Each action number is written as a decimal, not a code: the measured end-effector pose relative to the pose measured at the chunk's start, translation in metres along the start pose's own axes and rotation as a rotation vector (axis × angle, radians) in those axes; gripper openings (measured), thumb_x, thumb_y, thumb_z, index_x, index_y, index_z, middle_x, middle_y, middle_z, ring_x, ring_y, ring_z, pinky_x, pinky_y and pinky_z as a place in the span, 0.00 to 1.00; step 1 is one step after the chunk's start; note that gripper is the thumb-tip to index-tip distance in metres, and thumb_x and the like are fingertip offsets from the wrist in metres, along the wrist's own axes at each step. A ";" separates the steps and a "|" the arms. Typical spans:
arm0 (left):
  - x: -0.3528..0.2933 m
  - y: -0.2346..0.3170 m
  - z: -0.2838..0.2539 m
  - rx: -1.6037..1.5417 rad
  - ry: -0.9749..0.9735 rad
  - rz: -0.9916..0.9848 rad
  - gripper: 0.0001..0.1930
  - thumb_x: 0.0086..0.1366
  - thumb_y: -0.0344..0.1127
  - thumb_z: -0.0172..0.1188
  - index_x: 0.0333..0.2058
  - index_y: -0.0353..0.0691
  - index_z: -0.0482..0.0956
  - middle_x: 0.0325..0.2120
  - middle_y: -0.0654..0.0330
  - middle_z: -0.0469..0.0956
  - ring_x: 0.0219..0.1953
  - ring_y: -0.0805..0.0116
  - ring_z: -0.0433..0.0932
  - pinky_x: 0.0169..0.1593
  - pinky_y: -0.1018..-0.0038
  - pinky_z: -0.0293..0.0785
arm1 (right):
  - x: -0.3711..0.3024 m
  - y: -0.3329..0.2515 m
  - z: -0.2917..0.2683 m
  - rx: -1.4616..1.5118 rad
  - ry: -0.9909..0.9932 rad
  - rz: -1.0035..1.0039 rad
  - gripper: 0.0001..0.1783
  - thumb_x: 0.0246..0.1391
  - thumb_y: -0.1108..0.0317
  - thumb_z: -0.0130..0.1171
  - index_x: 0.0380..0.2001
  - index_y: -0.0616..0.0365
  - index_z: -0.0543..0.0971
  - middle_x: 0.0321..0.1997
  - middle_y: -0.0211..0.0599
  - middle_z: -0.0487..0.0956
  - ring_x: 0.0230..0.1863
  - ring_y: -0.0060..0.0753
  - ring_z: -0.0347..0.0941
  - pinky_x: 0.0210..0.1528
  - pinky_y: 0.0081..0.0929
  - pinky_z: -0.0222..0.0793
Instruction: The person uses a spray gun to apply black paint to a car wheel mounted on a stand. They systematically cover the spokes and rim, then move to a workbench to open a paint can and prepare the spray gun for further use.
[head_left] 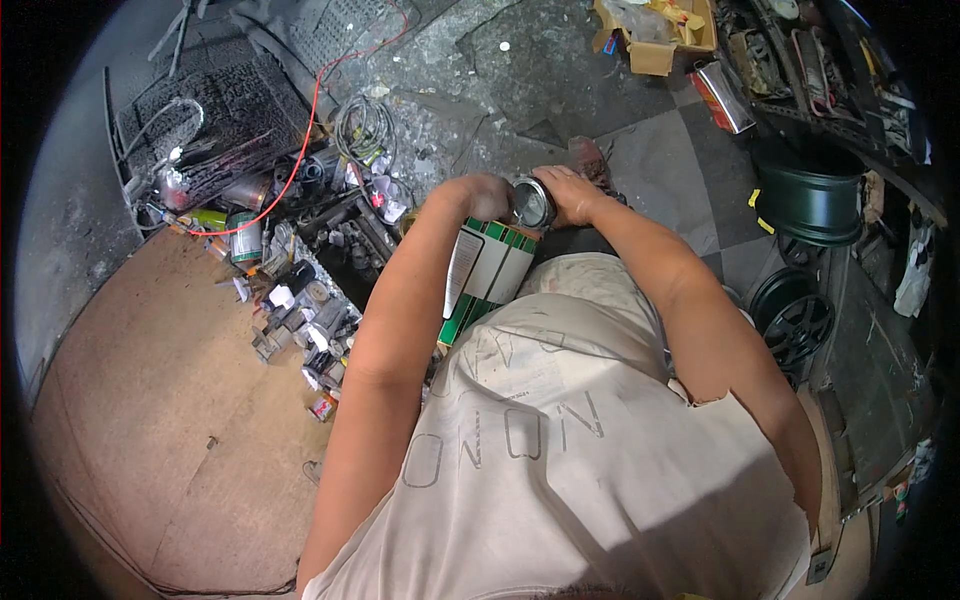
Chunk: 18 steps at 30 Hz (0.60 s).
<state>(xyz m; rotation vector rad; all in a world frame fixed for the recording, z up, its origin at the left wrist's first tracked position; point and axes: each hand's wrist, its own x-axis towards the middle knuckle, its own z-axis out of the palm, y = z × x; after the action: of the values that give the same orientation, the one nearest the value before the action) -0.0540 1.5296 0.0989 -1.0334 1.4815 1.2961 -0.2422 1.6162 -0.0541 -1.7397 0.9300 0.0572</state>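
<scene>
In front of my body is a round, silvery metal part with a dark, hollow-looking face; its exact kind is not clear. My right hand curls its fingers round the far right side of this part. Close against its left side is my left hand, smeared by motion, with its fingers hard to make out. Just below the part, a green and white cardboard box lies tilted by my lap, partly covered by my left forearm and shirt.
Left of me, a brown board bears a heap of small parts and cans. A red cable crosses the dark floor near a coil of wire. At right stand a dark green wheel rim and an open carton.
</scene>
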 end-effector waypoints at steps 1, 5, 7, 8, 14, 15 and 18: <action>0.000 0.000 0.001 -0.004 0.003 0.001 0.19 0.57 0.44 0.66 0.45 0.40 0.84 0.42 0.49 0.84 0.45 0.53 0.82 0.50 0.63 0.75 | 0.000 0.000 0.001 0.000 -0.005 0.007 0.61 0.34 0.61 0.81 0.70 0.48 0.56 0.75 0.37 0.58 0.75 0.49 0.52 0.70 0.56 0.58; -0.002 -0.001 0.000 -0.011 0.014 -0.002 0.19 0.57 0.44 0.65 0.45 0.40 0.84 0.42 0.49 0.84 0.45 0.54 0.81 0.50 0.63 0.74 | -0.003 -0.007 -0.005 -0.002 -0.024 0.036 0.61 0.33 0.60 0.81 0.71 0.48 0.56 0.75 0.37 0.58 0.75 0.49 0.52 0.71 0.57 0.57; 0.000 -0.002 0.002 -0.015 0.006 -0.003 0.19 0.57 0.43 0.66 0.44 0.40 0.84 0.41 0.50 0.84 0.45 0.54 0.81 0.50 0.63 0.74 | -0.002 -0.006 -0.002 -0.006 -0.027 0.037 0.62 0.33 0.58 0.81 0.71 0.48 0.55 0.75 0.37 0.58 0.75 0.49 0.52 0.70 0.59 0.57; 0.003 -0.003 0.003 -0.019 -0.006 0.000 0.19 0.57 0.43 0.66 0.44 0.40 0.84 0.41 0.50 0.84 0.45 0.54 0.81 0.50 0.63 0.74 | -0.001 -0.004 0.000 -0.007 -0.026 0.033 0.62 0.33 0.57 0.81 0.71 0.48 0.55 0.75 0.36 0.58 0.75 0.49 0.52 0.70 0.61 0.57; 0.002 -0.005 0.005 -0.029 -0.010 -0.016 0.17 0.58 0.43 0.67 0.43 0.41 0.84 0.41 0.51 0.84 0.45 0.55 0.81 0.50 0.64 0.74 | 0.000 -0.002 0.005 -0.008 -0.031 0.044 0.63 0.32 0.54 0.82 0.71 0.47 0.55 0.75 0.36 0.58 0.75 0.49 0.52 0.69 0.65 0.56; 0.002 -0.005 0.005 -0.035 -0.011 -0.011 0.17 0.58 0.43 0.67 0.43 0.41 0.84 0.41 0.51 0.84 0.45 0.55 0.81 0.50 0.64 0.74 | -0.001 -0.003 0.005 -0.005 -0.034 0.048 0.63 0.32 0.54 0.82 0.71 0.47 0.55 0.75 0.36 0.58 0.75 0.49 0.52 0.69 0.65 0.56; -0.010 0.005 -0.002 0.021 -0.049 -0.036 0.21 0.61 0.43 0.63 0.51 0.44 0.83 0.50 0.51 0.82 0.53 0.53 0.80 0.55 0.62 0.74 | 0.000 -0.002 0.009 -0.018 -0.023 0.032 0.62 0.34 0.57 0.81 0.71 0.48 0.55 0.75 0.36 0.59 0.75 0.49 0.53 0.69 0.62 0.57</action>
<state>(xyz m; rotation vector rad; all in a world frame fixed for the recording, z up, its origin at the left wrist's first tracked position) -0.0568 1.5282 0.1100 -1.0035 1.4299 1.2694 -0.2374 1.6239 -0.0565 -1.7371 0.9437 0.1064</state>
